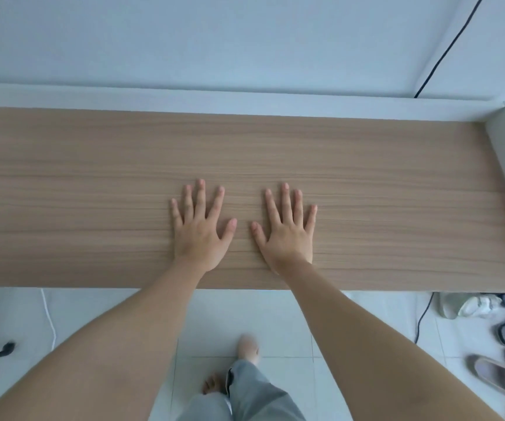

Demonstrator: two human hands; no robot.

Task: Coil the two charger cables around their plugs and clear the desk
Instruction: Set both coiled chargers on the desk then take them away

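On desk, left hand, right hand lie flat.

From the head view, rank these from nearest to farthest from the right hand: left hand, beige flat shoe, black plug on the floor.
1. Left hand, just beside the right hand on the desk.
2. Beige flat shoe, floor, lower right.
3. Black plug, floor, far left.

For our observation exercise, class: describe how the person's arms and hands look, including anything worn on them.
Both forearms are bare, with no sleeves in view. The left hand and right hand carry no rings, watch, bracelets or gloves. The fingernails look short and unpainted. No cables or markings show on either arm.
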